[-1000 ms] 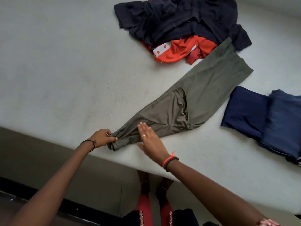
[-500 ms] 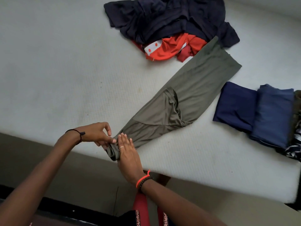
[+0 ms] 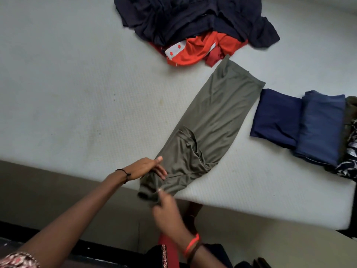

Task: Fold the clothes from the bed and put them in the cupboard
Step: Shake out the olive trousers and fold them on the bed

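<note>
An olive green garment (image 3: 212,120) lies stretched diagonally across the white bed (image 3: 77,105), its narrow end hanging over the near edge. My left hand (image 3: 148,168) holds that narrow end from the left, fingers under and around the bunched cloth. My right hand (image 3: 166,207), blurred, grips the cuff at the very tip just off the bed edge. A heap of unfolded dark navy clothes (image 3: 193,18) with a red-orange garment (image 3: 199,49) lies at the far side.
Folded navy and blue clothes (image 3: 301,124) are stacked at the right of the bed, with a black-and-white patterned piece (image 3: 349,161) beside them. The brown bed side and dark floor are below; my feet and red trousers show near the bottom.
The garment's narrow end has been pulled toward the bed edge and bunched. My right hand went from lying flat on the cloth to gripping the cuff; my left hand shifted onto the cloth.
</note>
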Demonstrator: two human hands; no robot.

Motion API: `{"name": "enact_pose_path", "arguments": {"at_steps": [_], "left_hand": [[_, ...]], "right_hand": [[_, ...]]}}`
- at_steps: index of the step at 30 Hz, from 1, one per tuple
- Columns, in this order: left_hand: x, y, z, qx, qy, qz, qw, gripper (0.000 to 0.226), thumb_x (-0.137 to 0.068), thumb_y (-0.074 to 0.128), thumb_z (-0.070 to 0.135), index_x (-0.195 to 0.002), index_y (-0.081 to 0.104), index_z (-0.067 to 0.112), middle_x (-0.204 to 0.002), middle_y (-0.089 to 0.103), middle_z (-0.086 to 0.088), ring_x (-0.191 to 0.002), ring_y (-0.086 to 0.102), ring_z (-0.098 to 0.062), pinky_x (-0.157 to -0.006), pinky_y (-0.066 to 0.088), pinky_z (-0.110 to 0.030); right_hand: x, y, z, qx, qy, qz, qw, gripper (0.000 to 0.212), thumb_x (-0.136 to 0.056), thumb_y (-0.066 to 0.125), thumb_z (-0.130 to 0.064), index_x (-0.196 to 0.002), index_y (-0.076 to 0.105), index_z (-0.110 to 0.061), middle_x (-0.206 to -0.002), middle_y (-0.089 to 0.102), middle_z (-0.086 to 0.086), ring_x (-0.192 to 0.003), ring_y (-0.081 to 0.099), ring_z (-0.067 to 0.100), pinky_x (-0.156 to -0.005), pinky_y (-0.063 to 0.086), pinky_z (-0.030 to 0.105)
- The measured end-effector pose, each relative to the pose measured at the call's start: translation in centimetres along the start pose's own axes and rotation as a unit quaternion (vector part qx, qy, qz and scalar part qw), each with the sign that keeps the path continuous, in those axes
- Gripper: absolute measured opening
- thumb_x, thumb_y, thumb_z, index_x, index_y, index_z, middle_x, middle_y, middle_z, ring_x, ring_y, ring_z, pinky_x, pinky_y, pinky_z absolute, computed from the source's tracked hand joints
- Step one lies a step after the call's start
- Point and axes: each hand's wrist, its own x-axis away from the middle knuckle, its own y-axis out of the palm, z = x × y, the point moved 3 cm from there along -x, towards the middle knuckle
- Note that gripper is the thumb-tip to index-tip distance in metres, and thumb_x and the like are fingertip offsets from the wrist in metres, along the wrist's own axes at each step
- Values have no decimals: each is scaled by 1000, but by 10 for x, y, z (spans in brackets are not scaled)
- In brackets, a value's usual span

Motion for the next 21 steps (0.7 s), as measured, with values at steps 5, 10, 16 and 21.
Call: {"name": "enact_pose_path", "arguments": {"at_steps": [5,10,16,21], "left_hand": [[-6,-11,-4,64,-37,72,995,76,-87,12,68,-109,70,23,-111,66,1,-107,58,-14,-100,28,-28],[-13,-19,-9,47,-5,92,995,74,-70,40,85,-105,67,25,-109,66,8,-102,59,-7,-99,42,-29],[-28,-16,-14,-23,11,147,989,11,-90,61,30,-100,61,31,-102,66,4,-97,61,-10,-93,46,-29],[-18,-11,-13,-235,179,268,917,57,-88,57,43,-139,37,27,-135,48,3,-121,49,-12,-105,40,-38]], "right_hand": [[-58,-97,-12,-96,52,45,993,8,-89,64,-11,-95,68,-12,-90,71,3,-81,64,6,-77,51,23],[-115,-162,4,-84,116,87,986,22,-83,69,-4,-103,61,0,-98,69,11,-89,64,18,-86,53,37],[-137,-174,1,13,83,172,981,34,-81,71,-3,-112,55,-3,-96,62,11,-76,58,13,-65,53,18],[-95,-130,5,300,-79,305,900,52,-91,56,-23,-136,44,1,-132,51,20,-124,46,31,-107,36,37]]}}
